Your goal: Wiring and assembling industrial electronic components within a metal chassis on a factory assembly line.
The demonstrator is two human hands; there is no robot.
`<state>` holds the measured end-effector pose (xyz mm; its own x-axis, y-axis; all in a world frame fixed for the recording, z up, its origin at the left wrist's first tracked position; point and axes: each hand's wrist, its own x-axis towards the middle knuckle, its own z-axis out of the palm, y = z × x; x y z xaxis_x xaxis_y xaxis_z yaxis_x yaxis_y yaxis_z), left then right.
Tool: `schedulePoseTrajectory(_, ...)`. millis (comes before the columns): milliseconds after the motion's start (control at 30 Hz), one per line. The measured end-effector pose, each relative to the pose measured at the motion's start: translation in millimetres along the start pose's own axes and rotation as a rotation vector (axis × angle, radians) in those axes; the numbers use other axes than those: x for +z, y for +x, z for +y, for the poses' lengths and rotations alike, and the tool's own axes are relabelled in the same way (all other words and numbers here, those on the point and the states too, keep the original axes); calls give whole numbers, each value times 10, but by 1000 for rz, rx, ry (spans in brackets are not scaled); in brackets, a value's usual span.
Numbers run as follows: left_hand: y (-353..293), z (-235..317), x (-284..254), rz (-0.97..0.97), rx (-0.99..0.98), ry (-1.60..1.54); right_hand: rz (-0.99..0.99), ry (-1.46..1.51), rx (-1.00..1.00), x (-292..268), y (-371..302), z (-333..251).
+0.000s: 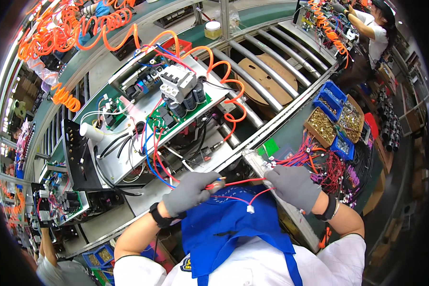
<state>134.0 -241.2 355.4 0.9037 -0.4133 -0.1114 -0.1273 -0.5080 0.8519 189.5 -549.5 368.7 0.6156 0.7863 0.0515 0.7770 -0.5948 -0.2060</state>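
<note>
Both of my hands wear grey gloves. My left hand is closed around red wires, with a small brass-coloured end showing at its fingertips. My right hand pinches the other end of these wires, which stretch between the hands in front of my blue apron. A small white connector hangs from a slack red loop. Beyond my left hand, an open electronic unit with a green circuit board, black capacitors and a grey terminal block lies on a metal chassis. Its red and blue leads run down to that hand.
Metal rollers extend behind the unit. Orange coiled hoses hang over it. On the right bench, blue bins of screws stand by bundles of coloured wires. A co-worker works at the upper right; another person's arm shows lower left.
</note>
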Motion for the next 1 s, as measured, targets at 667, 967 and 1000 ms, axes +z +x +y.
schedulePoseTrajectory(667,-119,232,-93,-155,-413,-447,-518,507,-17,-382,481,-300)
schedulePoseTrajectory(967,-20,36,25,-153,-266,-599,44,218,-448,58,424,-667)
schedulePoseTrajectory(1000,3,6,35,-174,-276,-614,72,91,-498,158,458,-725)
